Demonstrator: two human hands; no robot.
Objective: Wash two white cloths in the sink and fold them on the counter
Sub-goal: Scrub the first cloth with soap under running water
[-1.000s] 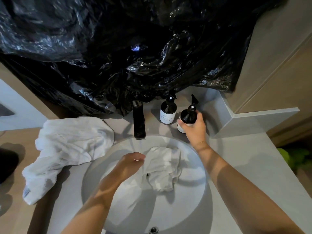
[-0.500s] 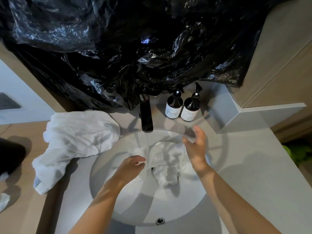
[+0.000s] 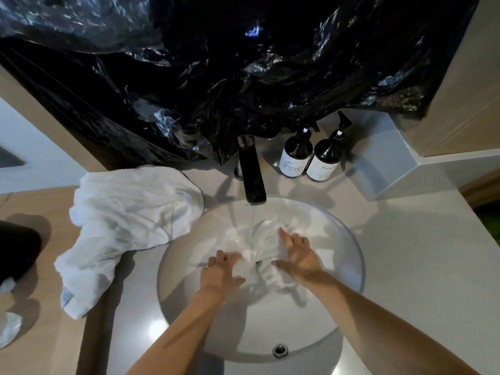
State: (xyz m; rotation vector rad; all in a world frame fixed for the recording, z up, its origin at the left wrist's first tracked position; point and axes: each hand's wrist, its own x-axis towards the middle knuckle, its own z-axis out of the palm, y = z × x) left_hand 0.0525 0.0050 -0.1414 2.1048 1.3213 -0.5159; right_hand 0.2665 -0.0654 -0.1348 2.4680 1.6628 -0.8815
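Cloths first: one white cloth [image 3: 130,226] lies crumpled on the counter [image 3: 422,266] to the left of the sink [image 3: 338,288], one end hanging toward the near edge. Black plastic sheeting [image 3: 243,77] covers the far wall. Inside the round basin, the second cloth [image 3: 266,253] sits bunched under water running from the dark tap [image 3: 251,174]. My left hand [image 3: 221,272] presses down on its left side, fingers spread flat, gripping nothing. My right hand [image 3: 297,255] pinches a fold on its right side. Two dark pump bottles [image 3: 309,155] stand touching, right of the tap.
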